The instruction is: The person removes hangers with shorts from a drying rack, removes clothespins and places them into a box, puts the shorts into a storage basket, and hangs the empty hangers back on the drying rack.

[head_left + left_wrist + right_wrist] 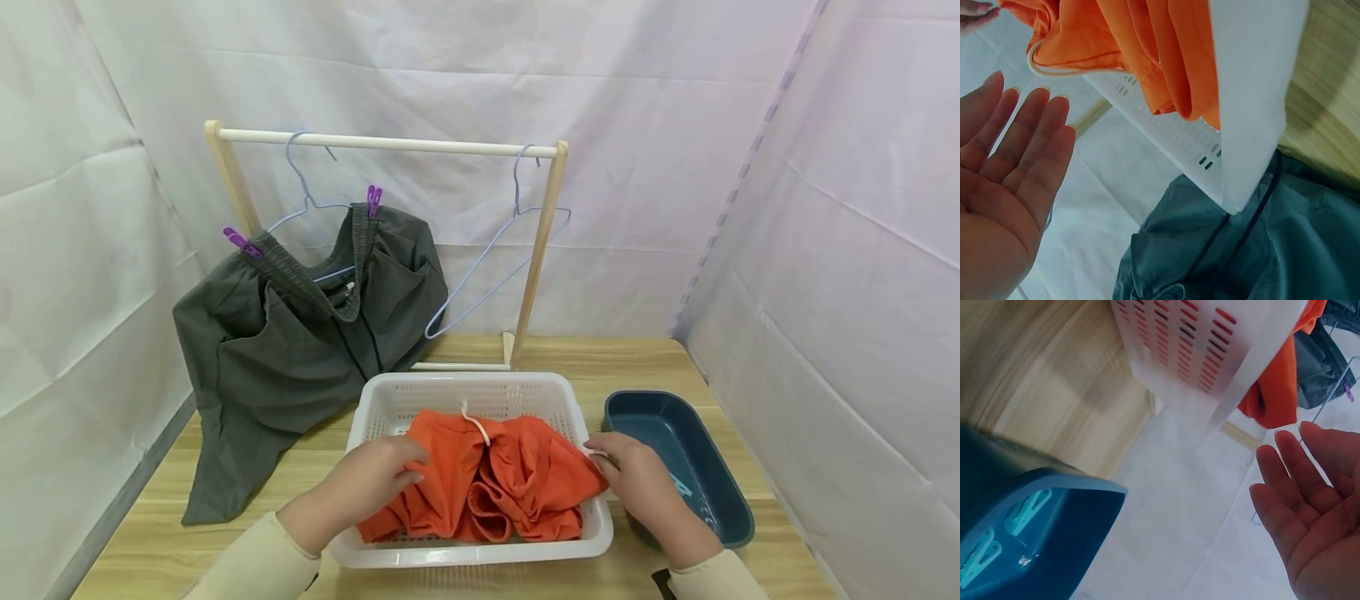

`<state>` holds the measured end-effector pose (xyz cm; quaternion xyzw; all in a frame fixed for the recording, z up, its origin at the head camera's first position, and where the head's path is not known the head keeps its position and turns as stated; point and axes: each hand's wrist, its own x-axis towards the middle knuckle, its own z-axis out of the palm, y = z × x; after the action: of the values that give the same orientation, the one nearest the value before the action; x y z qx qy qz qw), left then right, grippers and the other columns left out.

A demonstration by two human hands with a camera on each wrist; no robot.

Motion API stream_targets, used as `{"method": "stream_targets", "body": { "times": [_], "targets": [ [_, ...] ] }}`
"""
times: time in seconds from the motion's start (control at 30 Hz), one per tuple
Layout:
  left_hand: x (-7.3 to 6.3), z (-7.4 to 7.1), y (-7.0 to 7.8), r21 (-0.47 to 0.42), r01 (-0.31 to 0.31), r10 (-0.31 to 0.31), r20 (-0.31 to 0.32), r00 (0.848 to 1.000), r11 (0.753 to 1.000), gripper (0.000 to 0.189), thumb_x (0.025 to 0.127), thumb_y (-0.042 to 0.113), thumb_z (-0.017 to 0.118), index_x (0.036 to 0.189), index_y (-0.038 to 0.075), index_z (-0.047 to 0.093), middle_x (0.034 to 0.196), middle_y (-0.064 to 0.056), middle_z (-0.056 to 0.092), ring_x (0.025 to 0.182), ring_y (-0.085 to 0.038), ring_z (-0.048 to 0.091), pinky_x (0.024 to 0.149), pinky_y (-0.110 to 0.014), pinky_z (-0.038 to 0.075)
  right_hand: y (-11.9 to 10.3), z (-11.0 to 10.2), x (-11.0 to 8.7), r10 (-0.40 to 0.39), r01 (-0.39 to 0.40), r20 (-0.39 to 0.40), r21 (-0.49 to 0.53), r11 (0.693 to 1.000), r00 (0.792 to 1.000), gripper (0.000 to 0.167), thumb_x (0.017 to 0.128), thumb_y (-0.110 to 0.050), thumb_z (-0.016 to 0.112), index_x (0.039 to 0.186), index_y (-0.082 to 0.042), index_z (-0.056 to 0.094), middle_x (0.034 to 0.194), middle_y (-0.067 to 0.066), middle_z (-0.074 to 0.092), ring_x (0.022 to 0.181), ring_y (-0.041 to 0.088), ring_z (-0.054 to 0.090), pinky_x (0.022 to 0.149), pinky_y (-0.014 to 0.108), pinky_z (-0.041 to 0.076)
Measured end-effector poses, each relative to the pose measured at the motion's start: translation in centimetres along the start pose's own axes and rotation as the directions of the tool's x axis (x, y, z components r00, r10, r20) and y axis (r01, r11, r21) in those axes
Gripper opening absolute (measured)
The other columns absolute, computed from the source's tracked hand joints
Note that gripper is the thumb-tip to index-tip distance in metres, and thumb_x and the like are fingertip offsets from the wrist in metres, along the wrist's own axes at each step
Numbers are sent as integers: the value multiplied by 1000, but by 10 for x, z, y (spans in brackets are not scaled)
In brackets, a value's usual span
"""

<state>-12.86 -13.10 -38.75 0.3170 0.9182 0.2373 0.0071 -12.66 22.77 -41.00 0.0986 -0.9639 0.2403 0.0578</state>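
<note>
Orange shorts (517,475) with a white drawstring (474,423) lie bunched in a white plastic basket (468,552). At the left side of the basket is my left hand (367,475), overlapping the shorts in the head view; its wrist view shows the fingers (1035,128) relaxed and the palm bare. My right hand (637,475) is over the basket's right rim, its fingertips close to the shorts' edge. Seen from the right wrist, that hand's fingers (1297,481) are slightly bent and hold nothing, with an orange corner hanging over the basket rim just beyond them.
Behind the basket stands a wooden rack (542,258). Dark grey trousers (300,358) hang on its left hanger by purple clothespins (373,200); a bare blue hanger (480,279) is at its right. A dark blue tray (712,454) on the right holds turquoise clothespins (1027,511).
</note>
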Motion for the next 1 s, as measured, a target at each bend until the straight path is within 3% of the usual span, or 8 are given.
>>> {"method": "stream_targets", "body": {
  "times": [0.2, 0.4, 0.63, 0.8, 1.0],
  "targets": [
    [-5, -5, -4, 15, 42, -41, -62, 997, 999, 16, 80, 4, 75, 95, 10, 71, 90, 0, 69, 84, -17, 64, 75, -35, 56, 13, 3, -3, -25, 23, -88, -24, 999, 996, 21, 81, 1, 73, 102, -4, 73, 102, 10, 70, 97, 31, 66, 83, 48, 54],
    [-11, -12, -7, 32, 113, -108, -139, 984, 993, 17, 81, 6, 75, 97, 10, 72, 93, 0, 68, 87, -19, 64, 77, -38, 56, 19, 3, -6, 52, -52, -52, 0, 999, 997, 19, 86, -2, 69, 104, -4, 73, 103, 12, 70, 98, 32, 65, 84, 50, 53],
    [-18, -21, -9, 10, 273, -264, -234, 936, 962, 20, 84, 7, 73, 104, 7, 71, 104, -7, 68, 98, -25, 65, 85, -44, 54, 21, 4, -14, 145, -146, 30, 33, 989, 989, 23, 87, -7, 69, 109, -1, 70, 103, 12, 70, 96, 30, 66, 79, 46, 55],
    [-25, -27, -16, 30, 288, -262, -329, 907, 957, 24, 83, 6, 74, 107, 5, 71, 107, -10, 68, 102, -29, 64, 86, -47, 53, 26, 7, -19, 178, -183, 76, 65, 981, 981, 26, 88, -8, 68, 113, 0, 68, 105, 11, 70, 96, 27, 66, 80, 44, 55],
    [-31, -32, -22, 17, 304, -275, -384, 881, 952, 25, 82, 6, 75, 107, 3, 70, 107, -12, 68, 100, -30, 65, 84, -48, 54, 30, 10, -23, 223, -230, 97, 71, 971, 970, 27, 88, -11, 69, 113, -2, 68, 105, 9, 70, 93, 24, 66, 79, 42, 56]
  ]
}}
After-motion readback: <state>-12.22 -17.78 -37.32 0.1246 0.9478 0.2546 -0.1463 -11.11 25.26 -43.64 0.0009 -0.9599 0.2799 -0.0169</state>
